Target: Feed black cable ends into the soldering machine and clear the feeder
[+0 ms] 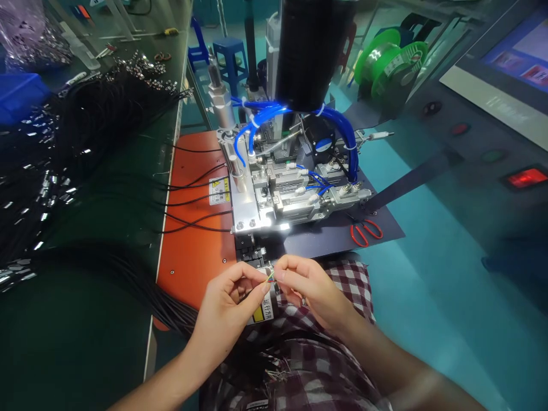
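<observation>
Thin coloured wires show between the two hands, just in front of the machine. My left hand pinches them between thumb and index finger. Close on the right, my right hand pinches the other side of the same wires, its fingertips almost touching the left ones. Behind the hands stands a metal machine with blue air tubes. A label with a yellow patch is partly covered by my left hand. Black cables run from the left table toward my left wrist.
Black cables with shiny ends lie heaped on the dark table at left. Several single cables cross the orange plate to the machine. Red-handled scissors lie right of the machine. A green spool and a control panel stand at right.
</observation>
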### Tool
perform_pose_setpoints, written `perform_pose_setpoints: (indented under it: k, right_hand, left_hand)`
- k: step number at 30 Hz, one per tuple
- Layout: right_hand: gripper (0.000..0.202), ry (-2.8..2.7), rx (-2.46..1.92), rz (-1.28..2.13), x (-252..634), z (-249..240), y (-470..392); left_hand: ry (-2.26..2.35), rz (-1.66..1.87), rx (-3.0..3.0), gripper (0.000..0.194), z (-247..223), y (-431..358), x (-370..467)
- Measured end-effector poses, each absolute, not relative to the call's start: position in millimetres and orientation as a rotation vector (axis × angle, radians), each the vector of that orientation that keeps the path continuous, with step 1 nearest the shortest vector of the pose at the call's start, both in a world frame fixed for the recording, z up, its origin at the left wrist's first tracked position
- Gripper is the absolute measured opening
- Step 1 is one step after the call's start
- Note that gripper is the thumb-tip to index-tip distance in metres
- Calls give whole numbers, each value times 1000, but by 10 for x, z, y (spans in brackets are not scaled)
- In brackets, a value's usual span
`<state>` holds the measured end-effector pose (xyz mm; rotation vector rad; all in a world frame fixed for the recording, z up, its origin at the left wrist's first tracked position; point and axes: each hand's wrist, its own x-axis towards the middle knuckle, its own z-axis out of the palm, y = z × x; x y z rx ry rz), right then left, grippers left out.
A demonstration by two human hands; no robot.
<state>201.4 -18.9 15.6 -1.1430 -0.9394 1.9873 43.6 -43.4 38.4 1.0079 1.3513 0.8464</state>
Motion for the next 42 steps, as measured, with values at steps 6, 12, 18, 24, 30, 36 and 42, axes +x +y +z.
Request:
perform_pose_setpoints:
  k: [6, 12, 18, 24, 30, 36, 42]
  right_hand:
    - [24, -1143, -1176, 1781, 2009, 128, -282]
    - [20, -1394, -1234, 1525, 1990, 89, -327]
    - [18, -1534, -1229, 1372, 2000, 104, -364]
    - [21, -1277, -1201, 1599, 1967, 53, -358]
    - [14, -1352, -1265, 1460, 1953, 59, -379]
    - [15, -1694, -1133, 1034, 1988, 153, -369]
    - [18, -1246, -1217, 1644, 1960, 136, -325]
  left_hand:
    - [1323, 768, 888, 22, 356, -443, 394]
    - [1239, 738, 810, 21, 341, -408, 339]
    - [1264, 766, 819, 20, 358, -411, 378]
    - [1278, 758, 745, 22, 320, -434, 378]
    - [1277, 765, 753, 24, 310, -436, 384]
    - [1225, 768, 805, 24, 343, -436, 365]
    - [1100, 761, 734, 22, 331, -413, 322]
